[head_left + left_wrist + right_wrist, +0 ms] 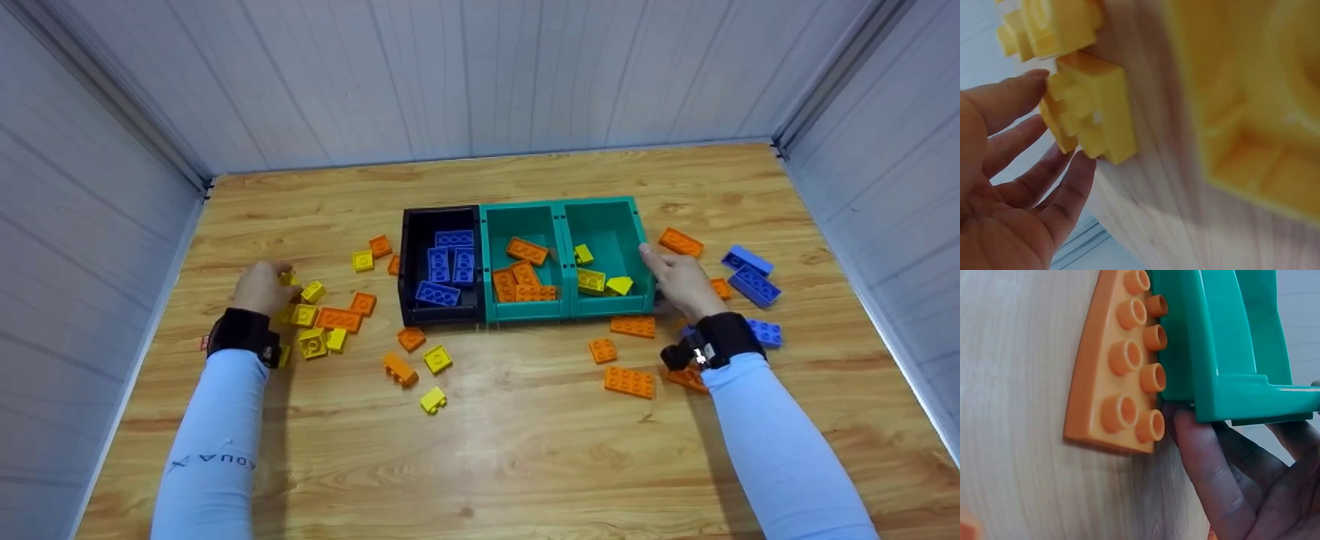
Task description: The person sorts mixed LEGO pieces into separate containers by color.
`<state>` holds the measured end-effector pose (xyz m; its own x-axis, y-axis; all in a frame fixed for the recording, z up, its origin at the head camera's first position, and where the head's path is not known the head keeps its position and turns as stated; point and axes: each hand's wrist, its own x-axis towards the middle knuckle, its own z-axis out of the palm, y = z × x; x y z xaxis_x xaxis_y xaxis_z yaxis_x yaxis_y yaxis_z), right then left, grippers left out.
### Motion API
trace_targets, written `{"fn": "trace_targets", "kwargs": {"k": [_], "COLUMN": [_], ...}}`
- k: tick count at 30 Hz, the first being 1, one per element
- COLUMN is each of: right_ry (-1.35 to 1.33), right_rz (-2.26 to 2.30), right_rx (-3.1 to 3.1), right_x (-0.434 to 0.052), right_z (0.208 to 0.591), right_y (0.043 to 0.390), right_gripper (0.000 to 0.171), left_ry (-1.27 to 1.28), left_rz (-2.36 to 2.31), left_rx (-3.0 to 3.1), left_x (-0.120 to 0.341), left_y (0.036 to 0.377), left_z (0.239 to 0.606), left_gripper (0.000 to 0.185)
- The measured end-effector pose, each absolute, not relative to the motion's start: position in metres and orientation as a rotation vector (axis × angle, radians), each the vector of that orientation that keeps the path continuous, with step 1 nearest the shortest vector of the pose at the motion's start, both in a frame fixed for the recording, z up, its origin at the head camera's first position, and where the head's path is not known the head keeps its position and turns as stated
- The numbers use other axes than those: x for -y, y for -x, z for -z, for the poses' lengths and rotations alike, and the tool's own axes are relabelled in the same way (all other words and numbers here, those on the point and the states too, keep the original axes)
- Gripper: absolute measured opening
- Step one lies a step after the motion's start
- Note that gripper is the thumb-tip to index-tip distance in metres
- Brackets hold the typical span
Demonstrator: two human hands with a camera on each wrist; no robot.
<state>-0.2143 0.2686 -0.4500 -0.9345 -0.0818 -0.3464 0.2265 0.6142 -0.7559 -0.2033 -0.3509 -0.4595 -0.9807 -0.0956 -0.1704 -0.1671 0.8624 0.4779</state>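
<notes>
My left hand [259, 289] is at the left among yellow bricks. Its fingertips pinch a small yellow brick [1112, 112], whose studs face the palm in the left wrist view. My right hand [682, 283] grips the right wall of the right green bin [611, 305], thumb at the rim and other fingers lower outside. That bin holds several yellow bricks [591, 281]. The middle green bin [521, 313] beside it holds orange bricks [527, 251], and the black bin [442, 315] holds blue bricks [439, 294]. An orange brick [1117, 371] lies against the green bin's front.
Yellow and orange bricks [339, 319] lie scattered left of the bins. Some loose ones, including a yellow brick [433, 400], lie in front. To the right are blue bricks [755, 286] and orange bricks [681, 241]. White panel walls [465, 82] enclose the wooden table [495, 465].
</notes>
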Motion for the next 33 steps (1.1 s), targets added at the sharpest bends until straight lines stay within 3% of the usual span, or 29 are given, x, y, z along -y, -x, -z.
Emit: {"fn": "trace_targets", "kwargs": {"k": [8,15,25,33], "right_ry": [-0.091,-0.15,-0.176,-0.155], "right_rz": [1.271,1.302,1.33,1.358], "right_rx": [-2.474,-2.412,-2.395,-2.4], "right_x": [-0.27,-0.269,-0.269,-0.267], "right_z": [0.451,0.451,0.451,0.45], "right_y": [0.214,0.215,0.214,0.212], "right_gripper": [0.088,0.092,0.093,0.091], "left_ry": [0.244,0.11,-0.174,-0.589], "left_rz": [-0.853,-0.975,-1.035,-0.978], "left_rx": [-2.894,-3.024,-3.128,-3.009], "left_x": [0.34,0.302,0.186,0.085], "left_y": [0.199,0.207,0.23,0.235], "left_z": [0.451,0.427,0.376,0.353], "left_gripper": [0.047,0.046,0.043,0.041]}}
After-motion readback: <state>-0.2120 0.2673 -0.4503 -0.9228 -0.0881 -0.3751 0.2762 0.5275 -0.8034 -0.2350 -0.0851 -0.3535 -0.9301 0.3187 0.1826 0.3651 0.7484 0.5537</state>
